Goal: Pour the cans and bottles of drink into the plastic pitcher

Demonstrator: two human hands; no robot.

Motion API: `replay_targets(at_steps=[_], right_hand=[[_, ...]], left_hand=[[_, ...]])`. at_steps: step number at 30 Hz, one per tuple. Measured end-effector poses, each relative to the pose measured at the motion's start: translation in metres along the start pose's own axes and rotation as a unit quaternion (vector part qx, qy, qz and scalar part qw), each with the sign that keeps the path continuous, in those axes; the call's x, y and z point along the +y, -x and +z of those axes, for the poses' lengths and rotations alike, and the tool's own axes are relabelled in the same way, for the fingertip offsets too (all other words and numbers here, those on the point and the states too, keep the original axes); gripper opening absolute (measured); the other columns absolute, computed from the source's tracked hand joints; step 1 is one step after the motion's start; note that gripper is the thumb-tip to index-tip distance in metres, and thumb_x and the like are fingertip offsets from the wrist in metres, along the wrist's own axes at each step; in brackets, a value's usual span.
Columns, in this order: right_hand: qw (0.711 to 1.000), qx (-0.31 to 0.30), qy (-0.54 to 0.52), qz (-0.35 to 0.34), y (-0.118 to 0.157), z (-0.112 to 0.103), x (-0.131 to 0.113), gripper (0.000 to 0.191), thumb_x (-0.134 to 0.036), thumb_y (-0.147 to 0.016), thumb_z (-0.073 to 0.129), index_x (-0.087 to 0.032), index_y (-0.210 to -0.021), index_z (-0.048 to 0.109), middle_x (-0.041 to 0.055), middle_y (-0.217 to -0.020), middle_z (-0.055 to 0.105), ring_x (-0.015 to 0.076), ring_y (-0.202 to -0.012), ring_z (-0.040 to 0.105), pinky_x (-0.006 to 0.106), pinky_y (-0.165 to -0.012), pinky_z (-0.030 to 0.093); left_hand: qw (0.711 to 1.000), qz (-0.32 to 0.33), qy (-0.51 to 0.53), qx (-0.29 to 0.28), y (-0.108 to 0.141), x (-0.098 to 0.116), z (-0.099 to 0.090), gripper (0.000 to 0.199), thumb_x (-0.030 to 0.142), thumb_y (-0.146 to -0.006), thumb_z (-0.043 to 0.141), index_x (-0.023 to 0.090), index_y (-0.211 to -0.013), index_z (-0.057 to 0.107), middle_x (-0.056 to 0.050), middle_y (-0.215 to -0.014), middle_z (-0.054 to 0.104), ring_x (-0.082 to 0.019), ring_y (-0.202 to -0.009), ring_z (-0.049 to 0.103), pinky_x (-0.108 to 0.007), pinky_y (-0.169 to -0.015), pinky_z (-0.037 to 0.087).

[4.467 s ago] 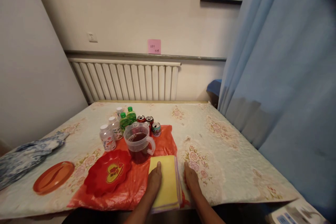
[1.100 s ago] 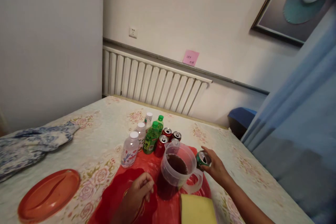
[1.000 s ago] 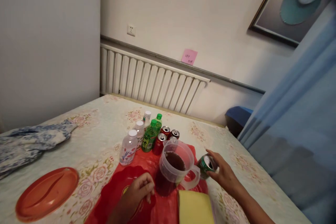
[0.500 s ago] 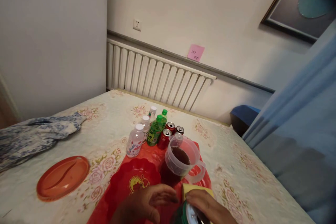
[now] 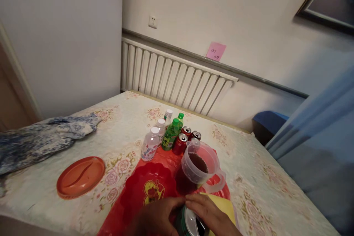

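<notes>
At the bottom edge of the head view stands a green drink can (image 5: 191,223) with a silver top, its mouth opened. My left hand (image 5: 158,217) curls around the can's left side. From the right, my right hand (image 5: 212,217) lies along its far rim, and the fingertips of both hands meet. The can's lower part is out of view. Just beyond the hands is a clear plastic jug (image 5: 218,162) of dark brown liquid. A yellow cloth (image 5: 225,206) lies beside my right hand, and a red scalloped tray (image 5: 132,195) is left of the can.
Behind the jug stand several red and dark cans (image 5: 180,145), green bottles (image 5: 170,136) and clear bottles with white caps (image 5: 150,145). An orange plate (image 5: 81,177) lies at the left, with a patterned cloth (image 5: 52,138) behind it. A blue curtain (image 5: 318,147) hangs at the right.
My left hand has moved right and closed against the can. My right hand still holds it. The whole view has shifted, so the table items appear further right.
</notes>
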State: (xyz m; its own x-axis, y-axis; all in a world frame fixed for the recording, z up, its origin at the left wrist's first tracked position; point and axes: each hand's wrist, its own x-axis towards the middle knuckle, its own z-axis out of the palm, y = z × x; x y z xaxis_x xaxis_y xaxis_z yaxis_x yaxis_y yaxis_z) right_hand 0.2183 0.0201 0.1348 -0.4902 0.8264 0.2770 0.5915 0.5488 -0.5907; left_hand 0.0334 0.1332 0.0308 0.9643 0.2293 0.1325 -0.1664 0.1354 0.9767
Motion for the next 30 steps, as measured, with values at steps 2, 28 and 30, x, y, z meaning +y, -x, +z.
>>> replay_targets(at_steps=[2,28,30], right_hand=[[1.0,-0.001,0.021,-0.003,-0.001,0.0,0.001,0.057,-0.051,-0.09,0.058,-0.041,-0.144,0.042,0.0043,-0.138,0.06,0.0266,-0.122,0.06,0.038,-0.1,0.052],[0.831,0.43,-0.024,0.353,0.027,-0.013,0.072,0.052,-0.068,-0.076,0.057,-0.02,-0.095,0.068,0.0083,-0.101,0.072,0.0281,-0.096,0.064,0.039,-0.089,0.049],[0.85,0.397,-0.053,0.342,0.025,-0.006,0.08,0.052,-0.069,-0.081,0.051,-0.02,-0.089,0.068,0.0079,-0.096,0.071,0.0268,-0.092,0.062,0.038,-0.085,0.048]], left_hand=[[1.0,0.015,0.012,0.017,-0.001,-0.011,-0.002,0.101,0.043,-0.038,0.095,0.024,-0.131,0.057,-0.002,-0.124,0.065,-0.036,-0.122,0.054,-0.052,-0.11,0.036],[0.943,0.066,0.035,0.325,0.022,-0.008,-0.031,0.08,0.023,-0.054,0.07,0.031,-0.13,0.046,0.0,-0.123,0.065,-0.027,-0.117,0.057,-0.039,-0.1,0.045],[0.936,0.059,0.004,0.348,0.02,-0.008,-0.034,0.078,0.018,-0.054,0.068,0.031,-0.128,0.046,0.001,-0.123,0.065,-0.026,-0.117,0.057,-0.037,-0.101,0.045]])
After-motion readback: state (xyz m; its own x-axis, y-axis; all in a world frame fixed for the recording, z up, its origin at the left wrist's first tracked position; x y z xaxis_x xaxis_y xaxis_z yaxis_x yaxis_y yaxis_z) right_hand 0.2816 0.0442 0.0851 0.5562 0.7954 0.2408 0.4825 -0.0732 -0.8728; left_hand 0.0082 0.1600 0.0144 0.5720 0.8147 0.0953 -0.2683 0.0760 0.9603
